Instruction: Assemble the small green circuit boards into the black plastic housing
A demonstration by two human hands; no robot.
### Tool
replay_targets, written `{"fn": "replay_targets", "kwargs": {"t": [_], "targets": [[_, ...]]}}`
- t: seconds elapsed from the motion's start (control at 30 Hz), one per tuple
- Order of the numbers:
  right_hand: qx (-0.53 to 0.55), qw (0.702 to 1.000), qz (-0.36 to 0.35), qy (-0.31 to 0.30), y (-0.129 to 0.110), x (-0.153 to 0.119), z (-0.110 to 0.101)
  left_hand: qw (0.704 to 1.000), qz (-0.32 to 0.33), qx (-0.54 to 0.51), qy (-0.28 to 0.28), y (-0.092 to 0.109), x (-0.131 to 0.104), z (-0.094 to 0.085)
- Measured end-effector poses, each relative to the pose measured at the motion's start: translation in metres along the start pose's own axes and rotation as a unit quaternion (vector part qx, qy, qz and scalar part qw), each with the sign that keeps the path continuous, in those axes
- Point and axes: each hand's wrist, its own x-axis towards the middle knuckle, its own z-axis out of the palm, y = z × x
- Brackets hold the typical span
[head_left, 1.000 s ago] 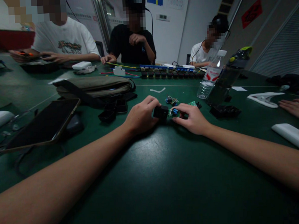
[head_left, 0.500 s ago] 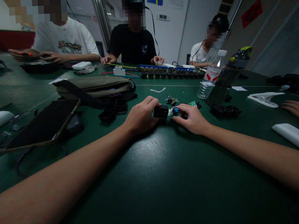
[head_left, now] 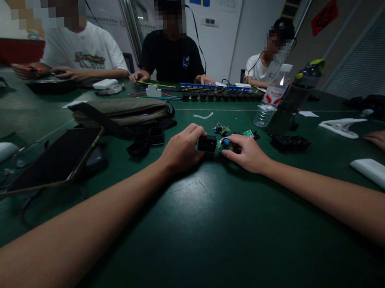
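Observation:
Near the middle of the green table [head_left: 197,229], my left hand [head_left: 183,148] grips a small black box [head_left: 207,143] between thumb and fingers. My right hand [head_left: 247,151] pinches a small circuit board [head_left: 225,143] with a blue part on it. The board's left end is right at the box's right side; whether it is inside the box I cannot tell. Just beyond my hands lie loose electronic parts [head_left: 222,128] and another green board [head_left: 248,133]. Black open boxes [head_left: 156,136] are left of my left hand.
A phone [head_left: 56,157] and a grey-green bag [head_left: 123,111] are at the left. Two bottles [head_left: 270,99], black pieces [head_left: 289,142] and a white clamp [head_left: 342,127] stand or lie at the right. Another person's hand [head_left: 384,141] rests at the right edge. Three people sit across the table.
The circuit board in my right hand has come slightly closer to the black box, with less of its end showing between them. My left hand has hardly moved.

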Motion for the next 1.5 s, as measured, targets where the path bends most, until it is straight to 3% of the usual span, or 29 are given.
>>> {"fn": "replay_targets", "kwargs": {"t": [0.9, 1.5], "targets": [[-0.015, 0.999, -0.028, -0.026, -0.0001, 0.0001, -0.0035, 1.0, -0.008, 0.018, -0.006, -0.0013, 0.0001, 0.0004], [0.057, 0.997, 0.055, 0.011, 0.004, 0.0004, 0.0001, 0.999, -0.03, 0.022, 0.005, 0.0013, 0.0, -0.0007]]}}
